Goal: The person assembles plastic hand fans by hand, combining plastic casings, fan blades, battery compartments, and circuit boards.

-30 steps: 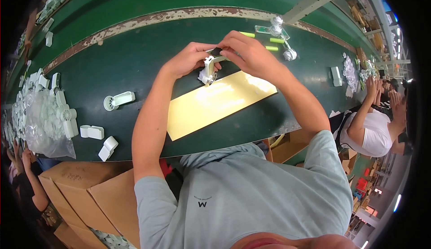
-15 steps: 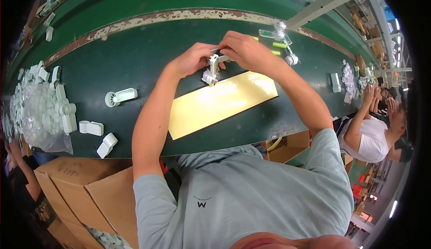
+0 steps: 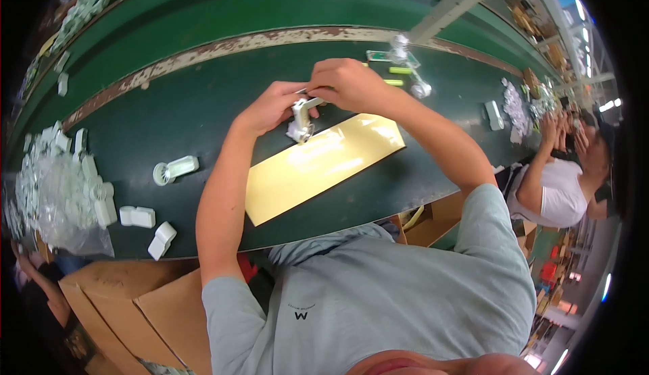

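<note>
My left hand [image 3: 272, 107] is closed around the upper end of a pale plastic housing [image 3: 301, 112], held over the far left part of a glossy yellow sheet [image 3: 323, 167]. A shiny, clear-looking round piece sits at the housing's lower end. Close beside it, my right hand [image 3: 348, 84] has its fingers bent and pinched at a pale flap or strip that juts from the housing's top. My fingers hide the exact contact. Right of that hand lie yellow-green cylinders [image 3: 400, 71] and a green board [image 3: 378, 56] with clear round parts [image 3: 420, 89].
On the left, a pile of pale housings lies under a clear plastic bag [image 3: 64, 203]. Loose housings [image 3: 176, 169] rest between it and my left arm. Cardboard boxes [image 3: 128, 301] stand below the table edge. At right, a co-worker [image 3: 551, 186] sits near another pile [image 3: 516, 111].
The whole view has shifted, so the table things appear a little lower and farther left. Both hands stay at the housing, with nothing visibly let go.
</note>
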`<state>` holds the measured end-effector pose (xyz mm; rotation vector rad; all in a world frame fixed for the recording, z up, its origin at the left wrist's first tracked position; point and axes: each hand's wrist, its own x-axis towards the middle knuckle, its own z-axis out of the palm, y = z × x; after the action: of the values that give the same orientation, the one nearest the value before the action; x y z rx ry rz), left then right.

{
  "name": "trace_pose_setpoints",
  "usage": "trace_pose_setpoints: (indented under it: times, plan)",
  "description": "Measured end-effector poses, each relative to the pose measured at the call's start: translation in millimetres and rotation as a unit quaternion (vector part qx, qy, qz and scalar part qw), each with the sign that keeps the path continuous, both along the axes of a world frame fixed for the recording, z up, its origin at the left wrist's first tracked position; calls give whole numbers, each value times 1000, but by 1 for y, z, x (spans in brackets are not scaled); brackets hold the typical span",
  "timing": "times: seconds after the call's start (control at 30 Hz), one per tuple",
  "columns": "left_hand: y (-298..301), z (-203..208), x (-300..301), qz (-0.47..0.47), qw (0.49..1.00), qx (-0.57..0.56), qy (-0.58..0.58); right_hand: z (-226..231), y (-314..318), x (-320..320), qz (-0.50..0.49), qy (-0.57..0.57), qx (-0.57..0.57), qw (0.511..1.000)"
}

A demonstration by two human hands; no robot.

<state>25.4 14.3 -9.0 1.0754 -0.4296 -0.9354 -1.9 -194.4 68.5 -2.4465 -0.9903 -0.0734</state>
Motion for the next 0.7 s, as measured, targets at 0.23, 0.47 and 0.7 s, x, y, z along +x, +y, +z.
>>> trace_pose_setpoints:
  times: [0.23, 0.47, 0.7]
  plan:
    - [9, -8, 4, 55, 995, 55, -59, -13, 1, -11, -43, -30, 124, 991]
    - [7, -4, 5, 133, 990, -36, 34, -33, 9, -71, -158, -147, 306, 927]
    - [1, 9, -4, 154, 984, -93, 15, -62, 48, -86, -219, 7, 270, 938]
